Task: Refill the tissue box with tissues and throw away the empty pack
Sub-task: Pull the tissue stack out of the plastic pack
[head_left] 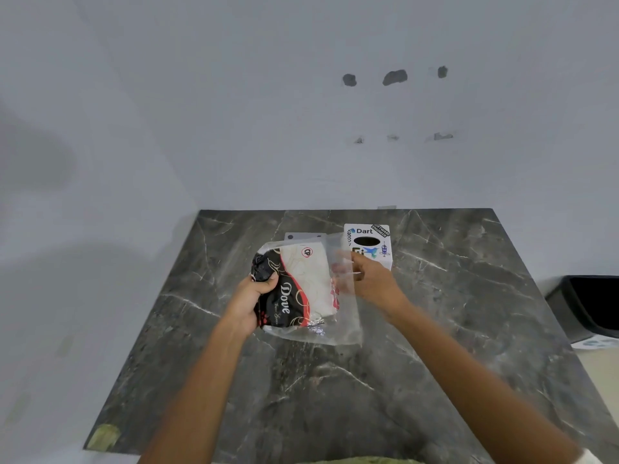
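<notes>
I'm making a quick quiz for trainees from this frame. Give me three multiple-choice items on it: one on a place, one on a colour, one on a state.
1. Where does the tissue box stand?
A. on the table's far part
B. on the floor
C. in the bin

2. What colour is the bin at the right?
A. red
B. black
C. yellow

3. What is the state of the tissue pack?
A. lying untouched on the table
B. inside the bin
C. held up in both hands

Answers:
1 A: the box sits on the marble table, beyond the hands.
2 B: the bin beside the table is black.
3 C: the left hand grips the pack's dark end, and the right hand pinches its clear wrap.
</notes>
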